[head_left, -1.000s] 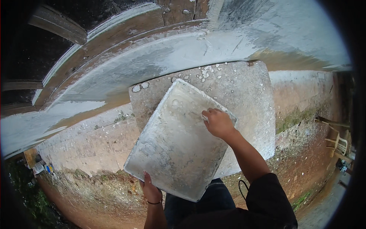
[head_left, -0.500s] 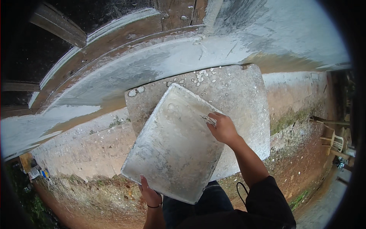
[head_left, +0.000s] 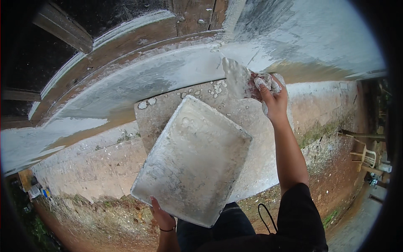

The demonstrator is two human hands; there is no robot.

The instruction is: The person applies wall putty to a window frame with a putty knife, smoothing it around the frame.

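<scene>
My left hand grips the lower left edge of a shallow rectangular tray, thumb over the rim and fingers hidden beneath. The tray is tilted, and a thin pale film of plaster coats its inside. Beyond its upper right corner, close to the wall, my right hand is closed around a plaster-smeared trowel. The trowel's blade points left and is thickly covered in wet whitish plaster; its handle and my fingers are caked too.
A grey spattered board lies below the tray. The partly plastered wall with a brown wooden window frame runs along the top. Reddish dirt ground borders a concrete ledge. A chair stands far right.
My right hand has risen from the tray up and to the right with the trowel, now near the wall. The tray has barely shifted in my left hand.
</scene>
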